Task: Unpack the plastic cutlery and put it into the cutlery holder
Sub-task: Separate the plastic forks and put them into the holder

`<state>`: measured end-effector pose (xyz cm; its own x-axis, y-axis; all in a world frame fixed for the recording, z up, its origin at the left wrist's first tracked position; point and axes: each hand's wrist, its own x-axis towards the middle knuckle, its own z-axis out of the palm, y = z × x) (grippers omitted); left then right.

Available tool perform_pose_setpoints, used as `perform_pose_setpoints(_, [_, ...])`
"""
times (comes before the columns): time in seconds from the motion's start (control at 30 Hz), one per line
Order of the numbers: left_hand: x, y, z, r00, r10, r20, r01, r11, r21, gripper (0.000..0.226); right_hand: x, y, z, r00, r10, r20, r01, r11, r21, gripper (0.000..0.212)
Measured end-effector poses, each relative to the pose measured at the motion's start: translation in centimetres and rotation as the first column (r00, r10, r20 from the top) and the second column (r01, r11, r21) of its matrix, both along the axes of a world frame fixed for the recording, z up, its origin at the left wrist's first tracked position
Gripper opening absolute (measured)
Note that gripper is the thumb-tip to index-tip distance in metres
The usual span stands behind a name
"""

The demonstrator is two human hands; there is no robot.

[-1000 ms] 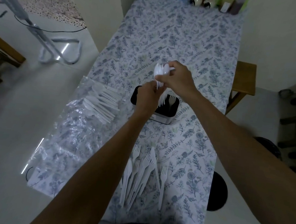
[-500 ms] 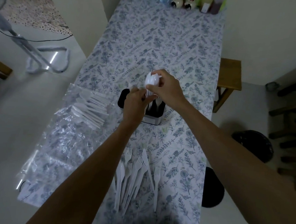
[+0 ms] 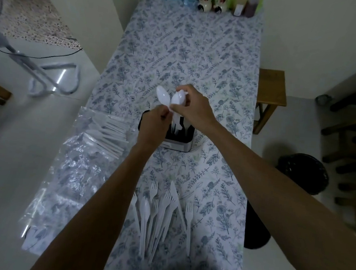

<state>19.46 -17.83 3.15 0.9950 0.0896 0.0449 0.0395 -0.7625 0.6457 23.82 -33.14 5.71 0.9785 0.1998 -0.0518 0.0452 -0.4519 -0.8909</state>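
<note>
Splitting spoons over the cutlery holder (image 3: 178,139)

Our left hand (image 3: 154,121) pinches one spoon (image 3: 163,95) by its neck; just right, our right hand (image 3: 194,106) grips the remaining spoons (image 3: 178,99), handles down over the holder beneath both hands, likely for dropping in.

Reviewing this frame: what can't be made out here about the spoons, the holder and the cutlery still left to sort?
- Head view: how many spoons the right hand holds; fingers cover the stacked bowls.
- Left hand covers the handle of the separate spoon.
- Cutlery holder: compartments and contents hidden by both hands and darkness.
- Plastic bag: the cutlery inside is blurred by crinkled film.
- Loose pile of forks: overlapping, count unclear.
</note>
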Motion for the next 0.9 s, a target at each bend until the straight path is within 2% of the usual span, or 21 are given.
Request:
perform_pose_setpoints(0.07, [0.2, 0.2, 0.6, 1.0, 0.016, 0.018, -0.016, 1.0, -0.019, 0.021, 0.0, 0.1, 0.2, 1.0, -0.01, 0.009, 0.01, 1.0, 0.007, 0.052])
perform_pose_setpoints(0.23, [0.3, 1.1, 0.4, 0.995, -0.089, 0.041, 0.089, 0.996, 0.002, 0.021, 0.0, 0.2, 0.5, 1.0, 0.0, 0.023, 0.0, 1.0, -0.01, 0.055])
perform_pose_setpoints(0.37, [0.0, 1.2, -1.1, 0.992, -0.121, 0.032, 0.115, 0.982, 0.149, 0.03, -0.9, 0.1, -0.5, 0.999, 0.043, -0.004, -0.043, 0.999, -0.032, 0.057])
perform_pose_setpoints(0.4, [-0.2, 1.1, -1.5, 0.992, -0.125, 0.037, 0.117, 0.981, 0.157, 0.028, -1.1, 0.1, -0.7, 0.999, 0.052, -0.006, -0.052, 0.998, -0.029, 0.06])
perform_pose_setpoints(0.47, [-0.7, 1.0, -2.1, 0.992, -0.128, 0.021, 0.123, 0.977, 0.172, 0.01, -1.4, 0.0, -0.8, 0.999, 0.054, 0.003, -0.054, 0.998, -0.033, 0.065])
perform_pose_setpoints(0.5, [-1.2, 0.8, -2.3, 0.992, -0.124, 0.01, 0.12, 0.975, 0.189, 0.01, -1.6, 0.0, -0.7, 0.999, 0.045, 0.027, -0.044, 0.998, -0.048, 0.066])
perform_pose_setpoints(0.57, [-2.0, 0.4, -2.4, 0.992, -0.124, -0.013, 0.124, 0.963, 0.24, 0.03, -2.2, -0.2, -0.4, 0.996, 0.019, 0.087, -0.014, 0.998, -0.058, 0.061])
perform_pose_setpoints(0.63, [-3.0, 0.1, -2.2, 0.993, -0.12, -0.015, 0.12, 0.96, 0.253, 0.043, -3.5, -0.4, -0.1, 0.993, -0.028, 0.118, 0.027, 1.0, 0.002, 0.052])
perform_pose_setpoints(0.7, [-4.2, 0.3, -2.3, 0.993, -0.12, 0.014, 0.115, 0.972, 0.206, 0.057, -5.6, -0.9, 0.0, 0.989, -0.107, 0.106, 0.102, 0.994, 0.049, 0.042])
perform_pose_setpoints(0.77, [-6.2, 0.7, -2.4, 0.993, -0.102, 0.061, 0.093, 0.987, 0.134, 0.062, -8.9, -1.7, -0.9, 0.977, -0.201, 0.07, 0.199, 0.979, 0.038, 0.029])
perform_pose_setpoints(0.83, [-9.1, 1.2, -2.9, 0.993, -0.088, 0.078, 0.082, 0.994, 0.068, 0.055, -13.4, -2.5, -3.3, 0.964, -0.265, -0.015, 0.264, 0.964, -0.038, 0.019])
perform_pose_setpoints(0.9, [-12.5, 1.7, -3.8, 0.996, -0.089, -0.002, 0.089, 0.996, -0.025, 0.047, -18.8, -3.0, -6.4, 0.942, -0.292, -0.165, 0.262, 0.947, -0.185, 0.019])
